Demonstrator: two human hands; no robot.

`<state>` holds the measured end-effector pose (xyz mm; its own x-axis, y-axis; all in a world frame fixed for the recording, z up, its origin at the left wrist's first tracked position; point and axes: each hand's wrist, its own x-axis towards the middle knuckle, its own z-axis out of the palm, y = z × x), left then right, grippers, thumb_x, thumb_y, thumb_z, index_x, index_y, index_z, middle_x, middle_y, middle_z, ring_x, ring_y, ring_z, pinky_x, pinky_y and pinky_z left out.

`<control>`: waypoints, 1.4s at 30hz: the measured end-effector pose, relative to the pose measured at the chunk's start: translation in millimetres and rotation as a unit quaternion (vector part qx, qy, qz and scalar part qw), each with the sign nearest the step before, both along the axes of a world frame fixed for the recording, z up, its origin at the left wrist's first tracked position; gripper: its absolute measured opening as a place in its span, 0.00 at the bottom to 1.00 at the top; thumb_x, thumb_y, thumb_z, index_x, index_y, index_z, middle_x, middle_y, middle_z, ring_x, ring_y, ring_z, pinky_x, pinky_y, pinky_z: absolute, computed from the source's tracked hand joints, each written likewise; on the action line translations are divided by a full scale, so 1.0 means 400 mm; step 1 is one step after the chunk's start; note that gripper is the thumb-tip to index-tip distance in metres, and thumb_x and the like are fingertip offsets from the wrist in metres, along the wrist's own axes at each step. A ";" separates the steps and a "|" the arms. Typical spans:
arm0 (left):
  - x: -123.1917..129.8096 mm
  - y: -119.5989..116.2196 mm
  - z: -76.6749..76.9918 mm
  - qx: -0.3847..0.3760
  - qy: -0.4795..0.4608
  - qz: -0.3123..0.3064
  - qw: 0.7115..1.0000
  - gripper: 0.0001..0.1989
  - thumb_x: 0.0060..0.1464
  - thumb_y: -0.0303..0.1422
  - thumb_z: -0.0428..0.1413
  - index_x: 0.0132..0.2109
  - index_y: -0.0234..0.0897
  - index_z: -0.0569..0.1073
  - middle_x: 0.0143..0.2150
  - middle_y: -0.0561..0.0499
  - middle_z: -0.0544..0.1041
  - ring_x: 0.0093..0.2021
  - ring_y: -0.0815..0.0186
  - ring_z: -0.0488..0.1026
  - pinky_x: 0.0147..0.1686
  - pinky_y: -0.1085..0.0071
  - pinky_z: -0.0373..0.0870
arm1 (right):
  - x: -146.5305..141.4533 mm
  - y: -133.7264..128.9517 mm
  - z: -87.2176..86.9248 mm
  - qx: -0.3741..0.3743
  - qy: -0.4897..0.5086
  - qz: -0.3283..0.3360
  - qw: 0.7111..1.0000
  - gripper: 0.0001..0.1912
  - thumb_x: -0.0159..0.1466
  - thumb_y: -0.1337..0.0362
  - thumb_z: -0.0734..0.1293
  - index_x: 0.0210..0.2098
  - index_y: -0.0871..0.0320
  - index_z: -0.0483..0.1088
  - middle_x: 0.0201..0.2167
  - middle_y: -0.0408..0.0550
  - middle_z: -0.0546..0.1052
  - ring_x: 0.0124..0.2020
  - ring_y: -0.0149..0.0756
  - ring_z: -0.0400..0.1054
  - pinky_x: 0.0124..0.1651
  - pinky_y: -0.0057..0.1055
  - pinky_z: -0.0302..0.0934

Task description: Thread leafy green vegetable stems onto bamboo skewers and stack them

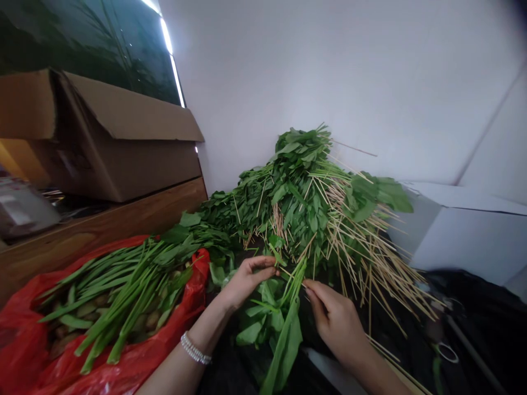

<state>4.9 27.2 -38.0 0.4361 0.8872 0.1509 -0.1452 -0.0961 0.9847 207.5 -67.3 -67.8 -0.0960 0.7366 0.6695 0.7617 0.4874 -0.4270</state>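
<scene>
My left hand (pixel 252 278), wearing a white beaded bracelet (pixel 195 349), has its thumb and forefinger pinched at a small green leaf (pixel 279 257). My right hand (pixel 334 314) grips a thin bamboo skewer (pixel 294 276) with its fingertips, and the skewer runs across toward my left fingers. Leafy greens with pale stems (pixel 290 323) hang down between both hands. Just beyond, a tall heap of skewered leafy greens (pixel 296 192) rises against the wall, with many bare bamboo skewer ends (pixel 382 258) sticking out to the right.
A red plastic bag (pixel 135 378) at left holds long green stalks and brownish roundish pieces. Behind it, an open cardboard box (pixel 152 167) rests on a wooden surface (pixel 164 208). At right stand a white box (pixel 465 236) and black plastic (pixel 481 312).
</scene>
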 end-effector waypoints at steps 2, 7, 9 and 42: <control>0.003 -0.003 0.000 0.013 0.017 -0.003 1.000 0.13 0.46 0.38 0.64 0.36 0.32 0.79 0.30 0.49 0.80 0.33 0.65 0.75 0.44 0.68 0.67 | -0.001 0.000 0.000 -0.008 -0.002 -0.003 1.000 0.13 0.69 0.65 0.56 0.47 0.56 0.70 0.40 0.50 0.79 0.38 0.37 0.76 0.43 0.31 0.69; 0.005 0.000 -0.005 0.005 0.016 0.024 1.000 0.13 0.45 0.39 0.65 0.34 0.33 0.80 0.31 0.48 0.81 0.34 0.65 0.75 0.44 0.69 0.67 | -0.003 -0.001 -0.001 -0.013 -0.008 -0.011 1.000 0.14 0.68 0.65 0.56 0.47 0.56 0.70 0.40 0.49 0.79 0.38 0.37 0.76 0.44 0.32 0.69; 0.004 0.003 -0.009 -0.005 0.010 0.033 0.999 0.14 0.44 0.39 0.66 0.36 0.33 0.80 0.31 0.48 0.81 0.34 0.64 0.75 0.43 0.68 0.68 | -0.003 -0.001 -0.002 -0.011 -0.010 -0.012 1.000 0.14 0.68 0.65 0.56 0.47 0.56 0.70 0.40 0.49 0.79 0.37 0.37 0.77 0.44 0.32 0.69; 0.021 -0.023 -0.002 -0.012 0.047 -0.050 0.998 0.10 0.43 0.37 0.66 0.28 0.34 0.79 0.24 0.51 0.79 0.27 0.68 0.72 0.36 0.72 0.67 | -0.018 -0.007 -0.017 -0.046 -0.025 0.003 0.999 0.15 0.68 0.68 0.54 0.49 0.56 0.68 0.40 0.49 0.79 0.39 0.38 0.76 0.43 0.33 0.68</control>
